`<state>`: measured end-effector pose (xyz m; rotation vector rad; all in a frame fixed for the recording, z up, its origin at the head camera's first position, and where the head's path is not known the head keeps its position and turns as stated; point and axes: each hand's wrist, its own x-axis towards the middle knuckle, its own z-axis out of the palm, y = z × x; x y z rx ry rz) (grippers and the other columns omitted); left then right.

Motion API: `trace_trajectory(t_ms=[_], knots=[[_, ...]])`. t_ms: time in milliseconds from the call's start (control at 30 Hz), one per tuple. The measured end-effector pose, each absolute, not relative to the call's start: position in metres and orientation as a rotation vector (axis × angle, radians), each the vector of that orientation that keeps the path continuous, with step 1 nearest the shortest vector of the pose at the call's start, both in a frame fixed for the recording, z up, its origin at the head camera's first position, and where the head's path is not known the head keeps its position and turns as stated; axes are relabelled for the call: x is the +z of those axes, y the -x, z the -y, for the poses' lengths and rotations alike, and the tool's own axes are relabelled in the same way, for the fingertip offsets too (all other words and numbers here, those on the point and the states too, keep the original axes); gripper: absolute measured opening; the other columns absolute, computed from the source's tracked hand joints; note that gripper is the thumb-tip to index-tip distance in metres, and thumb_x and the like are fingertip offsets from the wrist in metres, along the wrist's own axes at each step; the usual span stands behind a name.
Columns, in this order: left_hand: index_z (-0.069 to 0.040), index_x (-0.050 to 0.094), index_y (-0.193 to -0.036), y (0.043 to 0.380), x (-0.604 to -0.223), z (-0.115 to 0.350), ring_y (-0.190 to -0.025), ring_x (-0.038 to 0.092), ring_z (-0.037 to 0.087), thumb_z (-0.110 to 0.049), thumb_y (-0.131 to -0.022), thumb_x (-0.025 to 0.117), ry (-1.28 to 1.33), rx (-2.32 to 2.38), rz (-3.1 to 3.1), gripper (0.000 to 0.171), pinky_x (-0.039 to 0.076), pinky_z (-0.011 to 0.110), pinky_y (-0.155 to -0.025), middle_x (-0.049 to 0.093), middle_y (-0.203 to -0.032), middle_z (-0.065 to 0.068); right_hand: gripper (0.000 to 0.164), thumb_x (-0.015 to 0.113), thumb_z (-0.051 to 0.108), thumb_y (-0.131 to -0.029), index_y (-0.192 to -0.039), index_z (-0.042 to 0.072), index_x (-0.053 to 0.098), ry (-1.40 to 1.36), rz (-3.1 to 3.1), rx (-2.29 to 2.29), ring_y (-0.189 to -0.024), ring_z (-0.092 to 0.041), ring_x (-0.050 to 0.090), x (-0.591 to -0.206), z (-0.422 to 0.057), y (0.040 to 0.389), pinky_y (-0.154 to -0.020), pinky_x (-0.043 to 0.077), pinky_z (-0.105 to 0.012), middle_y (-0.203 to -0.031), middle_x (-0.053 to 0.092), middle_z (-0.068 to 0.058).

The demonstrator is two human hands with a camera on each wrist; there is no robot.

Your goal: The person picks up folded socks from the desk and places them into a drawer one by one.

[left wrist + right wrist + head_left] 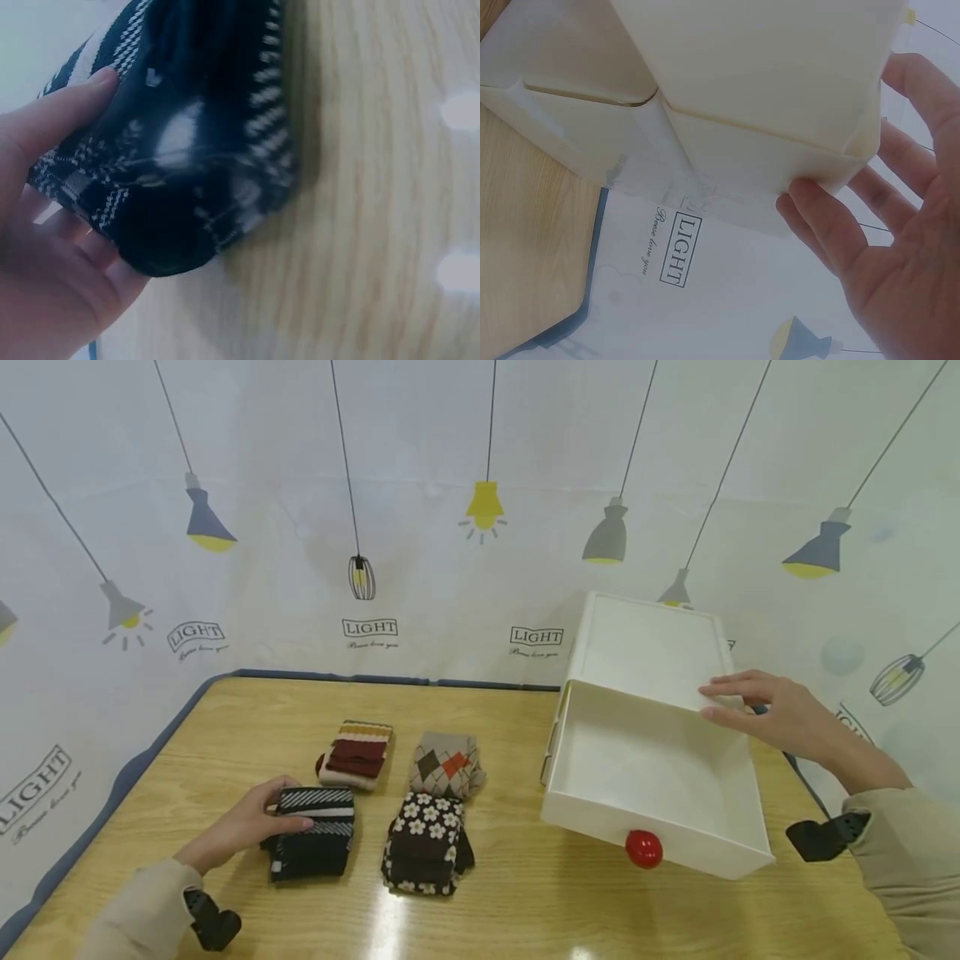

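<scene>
In the head view my left hand (pixel 251 821) grips a folded pair of black socks (pixel 315 852) with grey-and-white stripes. Its thumb lies on top; in the left wrist view the fingers reach under the edge of the socks. A white storage box (pixel 637 647) stands at the right, its drawer (pixel 652 760) pulled out toward me. On the drawer front is a red knob (pixel 643 849). My right hand (pixel 780 710) touches the box top at its front right corner, fingers extended. The right wrist view shows the fingertips at that box's edge.
Other folded socks lie between the hands: maroon striped socks (pixel 360 756), argyle socks (pixel 446 760) and flowered socks (pixel 427 843). All rest on the wooden table (pixel 510 893). Behind its far edge hangs a white curtain (pixel 420 527) printed with lamps.
</scene>
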<state>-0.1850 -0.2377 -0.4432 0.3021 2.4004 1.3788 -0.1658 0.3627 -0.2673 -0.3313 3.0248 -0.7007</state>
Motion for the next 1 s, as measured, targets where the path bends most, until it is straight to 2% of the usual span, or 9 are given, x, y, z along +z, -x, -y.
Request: trace_trajectory(t_ms=[267, 467, 633, 733, 833, 1000], knots=[[0.000, 0.044, -0.109, 0.185, -0.418, 0.229, -0.096, 0.050, 0.030, -0.018, -0.079, 0.067, -0.447, 1.478, -2.275, 0.042, 0.049, 0.037, -0.070, 0.050, -0.104, 0.014, 0.047, 0.058, 0.030, -0.086, -0.122, 0.000, 0.052, 0.381, -3.048, -0.712, -0.102, -0.035, 0.043, -0.266, -0.364, 0.166, -0.073, 0.042, -0.053, -0.126, 0.041, -0.021], [-0.001, 0.041, -0.110, 0.186, -0.381, 0.207, -0.080, 0.059, 0.021, -0.011, -0.081, 0.064, -0.588, 1.565, -2.228, 0.039, 0.051, 0.036, -0.068, 0.051, -0.101, 0.015, 0.046, 0.058, 0.030, -0.086, -0.122, 0.001, 0.052, 0.395, -3.030, -0.743, -0.104, -0.034, 0.042, -0.268, -0.365, 0.165, -0.074, 0.041, -0.052, -0.127, 0.041, -0.020], [-0.003, 0.042, -0.109, 0.185, -0.336, 0.182, -0.069, 0.055, 0.014, -0.008, -0.080, 0.065, -0.756, 1.544, -2.237, 0.037, 0.049, 0.031, -0.059, 0.054, -0.095, 0.012, 0.046, 0.058, 0.030, -0.086, -0.121, 0.001, 0.053, 0.385, -3.029, -0.733, -0.103, -0.033, 0.043, -0.272, -0.363, 0.167, -0.073, 0.043, -0.049, -0.127, 0.040, -0.021], [-0.004, 0.043, -0.109, 0.186, -0.307, 0.160, -0.071, 0.054, 0.015, -0.009, -0.079, 0.067, -0.849, 1.489, -2.256, 0.039, 0.048, 0.031, -0.059, 0.054, -0.095, 0.013, 0.046, 0.058, 0.030, -0.086, -0.121, 0.001, 0.053, 0.371, -3.029, -0.731, -0.103, -0.034, 0.044, -0.271, -0.363, 0.166, -0.073, 0.043, -0.049, -0.127, 0.040, -0.021], [-0.005, 0.044, -0.112, 0.185, -0.277, 0.133, -0.084, 0.056, 0.024, -0.010, -0.078, 0.068, -0.898, 1.466, -2.220, 0.042, 0.049, 0.036, -0.069, 0.052, -0.103, 0.015, 0.046, 0.058, 0.031, -0.086, -0.121, 0.001, 0.053, 0.357, -3.032, -0.727, -0.103, -0.034, 0.044, -0.270, -0.363, 0.165, -0.074, 0.042, -0.050, -0.128, 0.040, -0.020], [-0.007, 0.047, -0.117, 0.180, -0.235, 0.080, -0.096, 0.054, 0.027, -0.010, -0.076, 0.070, -0.921, 1.470, -2.193, 0.048, 0.050, 0.037, -0.072, 0.052, -0.109, 0.012, 0.047, 0.058, 0.031, -0.086, -0.121, 0.001, 0.053, 0.361, -3.043, -0.707, -0.104, -0.035, 0.044, -0.268, -0.364, 0.166, -0.074, 0.042, -0.053, -0.127, 0.040, -0.021]])
